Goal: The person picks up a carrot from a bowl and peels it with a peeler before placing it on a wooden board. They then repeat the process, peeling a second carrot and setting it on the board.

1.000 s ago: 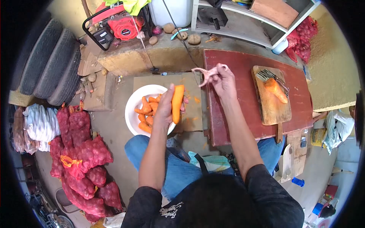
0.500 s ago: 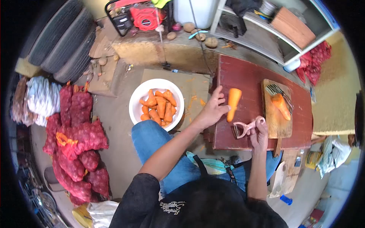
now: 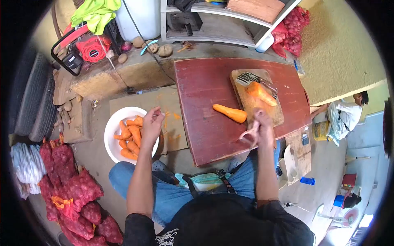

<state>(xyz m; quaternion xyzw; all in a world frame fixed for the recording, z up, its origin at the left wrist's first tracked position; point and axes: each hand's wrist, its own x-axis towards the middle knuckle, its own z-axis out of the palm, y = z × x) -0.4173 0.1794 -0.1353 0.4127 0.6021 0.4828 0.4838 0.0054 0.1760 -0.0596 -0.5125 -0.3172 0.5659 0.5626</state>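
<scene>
While a white basin (image 3: 108, 139) holds carrots (image 3: 135, 134), left fingers (image 3: 155, 111) curl half-open; right fingers (image 3: 260, 116) grip a peeler (image 3: 249, 134).

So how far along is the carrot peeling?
Two carrots look peeled: one carrot on the red table, another on the cutting board. Orange shavings lie on the cardboard. The right hand holds the peeler; the left hand, near the white bowl, looks empty. The bowl's carrots look duller, so they're probably what's left, though I can't be certain.
</scene>
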